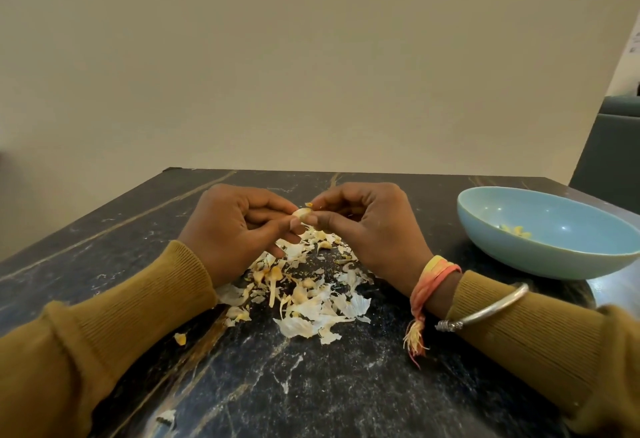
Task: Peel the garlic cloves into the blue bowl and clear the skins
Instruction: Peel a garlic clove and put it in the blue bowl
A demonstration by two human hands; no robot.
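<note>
A pale garlic clove (302, 213) is held above the table between both hands. My left hand (239, 226) pinches it from the left, and my right hand (367, 226) pinches its top end with thumb and fingertips. Below them a heap of white and yellowish garlic skins (304, 285) is spread over the dark marble table (311, 385). The blue bowl (547, 233) stands at the right of the table, and a few yellowish peeled cloves (516, 231) lie inside it.
A loose scrap of skin (180, 338) lies left of the heap and another scrap of skin (167, 417) sits near the front edge. A plain wall stands right behind the table's far edge. A dark teal seat (613, 147) is at the far right.
</note>
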